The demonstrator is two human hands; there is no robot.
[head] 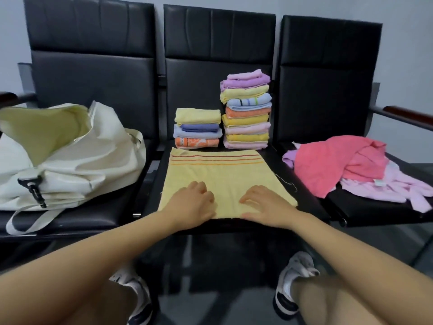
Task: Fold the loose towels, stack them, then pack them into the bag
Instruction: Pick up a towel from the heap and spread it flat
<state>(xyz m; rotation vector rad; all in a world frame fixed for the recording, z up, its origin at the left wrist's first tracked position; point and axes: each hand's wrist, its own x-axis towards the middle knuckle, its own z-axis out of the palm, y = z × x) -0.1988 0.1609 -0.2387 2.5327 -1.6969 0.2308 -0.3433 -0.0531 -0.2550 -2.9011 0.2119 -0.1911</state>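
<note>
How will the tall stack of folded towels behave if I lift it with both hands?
The tall stack is many soft layers with uneven edges, so it would probably sag and lean. Its upper towels overhang a little and may slide off. It is likely light for its bulk, being only cloth.

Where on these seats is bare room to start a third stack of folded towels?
Bare seat shows between the bag and yellow towel, and in front of the loose pile. The middle seat is crowded: both stacks behind, both hands on the towel.

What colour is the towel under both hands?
Pale yellow towel with red and orange stripes at its far edge; head view.
</note>
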